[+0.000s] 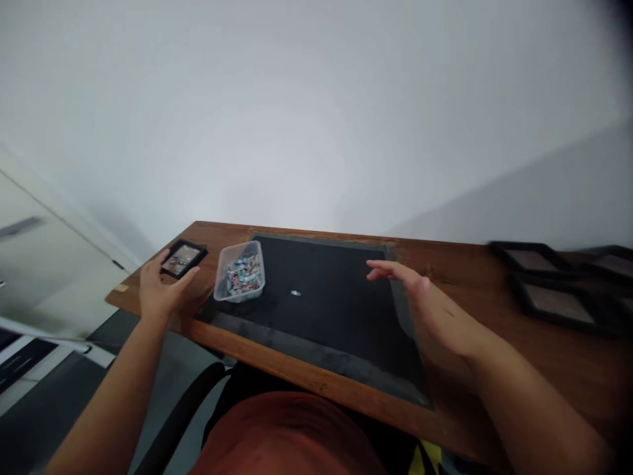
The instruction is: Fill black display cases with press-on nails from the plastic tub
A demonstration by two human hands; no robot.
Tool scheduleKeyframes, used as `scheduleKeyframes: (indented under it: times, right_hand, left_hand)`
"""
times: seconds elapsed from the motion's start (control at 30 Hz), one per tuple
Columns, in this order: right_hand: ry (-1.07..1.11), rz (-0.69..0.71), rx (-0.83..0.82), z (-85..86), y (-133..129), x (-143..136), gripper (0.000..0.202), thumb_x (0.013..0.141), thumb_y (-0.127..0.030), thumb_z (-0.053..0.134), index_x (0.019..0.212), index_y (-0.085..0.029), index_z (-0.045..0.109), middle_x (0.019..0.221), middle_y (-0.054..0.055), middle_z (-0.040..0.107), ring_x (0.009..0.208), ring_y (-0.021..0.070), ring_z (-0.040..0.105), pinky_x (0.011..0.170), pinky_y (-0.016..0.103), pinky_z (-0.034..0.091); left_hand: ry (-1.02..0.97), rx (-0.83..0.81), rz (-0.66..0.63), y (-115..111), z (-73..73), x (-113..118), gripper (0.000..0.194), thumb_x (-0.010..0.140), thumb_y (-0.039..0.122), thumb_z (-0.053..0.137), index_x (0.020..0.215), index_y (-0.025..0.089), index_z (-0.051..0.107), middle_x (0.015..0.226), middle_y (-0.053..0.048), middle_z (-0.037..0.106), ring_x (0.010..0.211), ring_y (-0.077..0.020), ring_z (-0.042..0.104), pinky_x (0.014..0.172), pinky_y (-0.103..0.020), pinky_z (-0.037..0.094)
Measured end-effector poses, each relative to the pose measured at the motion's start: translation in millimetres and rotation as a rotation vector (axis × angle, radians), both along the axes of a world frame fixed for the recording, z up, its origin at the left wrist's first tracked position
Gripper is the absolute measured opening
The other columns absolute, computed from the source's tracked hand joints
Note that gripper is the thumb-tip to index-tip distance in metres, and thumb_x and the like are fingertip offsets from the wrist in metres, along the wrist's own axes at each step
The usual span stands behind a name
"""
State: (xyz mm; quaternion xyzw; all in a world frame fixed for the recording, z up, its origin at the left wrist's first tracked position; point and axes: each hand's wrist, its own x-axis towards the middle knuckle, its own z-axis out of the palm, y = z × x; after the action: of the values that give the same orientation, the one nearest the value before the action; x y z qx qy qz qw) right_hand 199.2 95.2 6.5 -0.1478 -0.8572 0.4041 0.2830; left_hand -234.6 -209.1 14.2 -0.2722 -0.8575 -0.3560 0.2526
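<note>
At the table's left end, my left hand (161,287) grips a small black picture frame (183,258) between thumb and fingers. Its inside is brownish with small pieces I cannot make out. To the right of that hand, a clear plastic tub (221,280) holds many small pieces in teal, pink and white. One small whitish piece (295,293) lies by itself on the black mat (336,316). Over the mat's right side, my right hand (415,290) is held out with its fingers stretched, nothing in it.
Several black frames, blurred, lie at the right of the wooden table (459,264), among them a nearer frame (558,302) and a farther frame (529,257). A white wall (306,119) rises behind the table. A chair's black armrest (182,415) is below the table's front edge.
</note>
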Motion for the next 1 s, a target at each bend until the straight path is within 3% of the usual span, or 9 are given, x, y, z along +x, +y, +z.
scheduleKeyframes:
  times: [0.1,0.23,0.37,0.53,0.73,1.0]
  right_hand:
    - [-0.041,-0.017,-0.017,-5.9,1.6,-2.0,0.07,0.104,-0.072,0.011,0.145,-0.036,0.055,0.134,0.007,0.062,0.136,0.0301,0.052,0.125,0.058,0.03]
    - [-0.111,-0.059,-0.017,-4.6,-1.1,-4.2,0.065,0.105,-0.07,0.017,0.137,-0.034,0.062,0.129,0.007,0.065,0.131,0.0308,0.056,0.123,0.058,0.036]
    - [-0.201,-0.104,0.024,3.6,-6.5,-5.0,0.062,0.102,-0.073,0.027,0.13,-0.033,0.066,0.122,0.009,0.068,0.121,0.0322,0.063,0.114,0.058,0.048]
    - [-0.193,-0.116,0.05,7.2,-9.5,-6.6,0.063,0.1,-0.076,0.033,0.129,-0.032,0.067,0.121,0.012,0.07,0.117,0.0338,0.065,0.111,0.061,0.05]
    - [-0.209,-0.131,0.073,10.1,-9.1,-9.2,0.066,0.096,-0.079,0.036,0.126,-0.03,0.069,0.122,0.014,0.071,0.117,0.0367,0.066,0.111,0.066,0.049]
    - [-0.246,-0.137,0.095,12.7,-8.9,-9.9,0.067,0.096,-0.079,0.04,0.124,-0.027,0.071,0.119,0.012,0.073,0.113,0.0348,0.069,0.108,0.062,0.052]
  left_hand:
    - [-0.042,-0.064,0.108,-8.4,-21.3,-17.3,0.073,0.076,0.057,0.077,0.136,0.017,0.066,0.138,-0.017,0.058,0.136,-0.0379,0.054,0.121,-0.052,0.043]
    - [-0.119,-0.199,0.161,-12.8,-31.8,-33.7,0.067,0.079,0.059,0.076,0.133,0.02,0.069,0.134,-0.017,0.059,0.131,-0.0377,0.056,0.115,-0.052,0.046]
    - [-0.159,-0.357,0.131,-12.7,-32.3,-41.6,0.062,0.086,0.061,0.072,0.132,0.02,0.066,0.141,-0.015,0.059,0.135,-0.0351,0.054,0.115,-0.059,0.042]
    - [-0.142,-0.48,0.106,-10.7,-34.3,-42.1,0.054,0.094,0.054,0.066,0.135,0.02,0.062,0.155,-0.013,0.05,0.146,-0.0352,0.042,0.121,-0.063,0.033]
    - [-0.137,-0.558,0.059,-5.4,-31.5,-47.1,0.054,0.096,0.049,0.066,0.141,0.02,0.058,0.157,-0.013,0.049,0.146,-0.0358,0.044,0.121,-0.065,0.035]
    - [-0.166,-0.574,0.029,21.0,-21.6,-59.4,0.053,0.095,0.05,0.067,0.139,0.02,0.06,0.156,-0.013,0.05,0.148,-0.0363,0.042,0.122,-0.066,0.03]
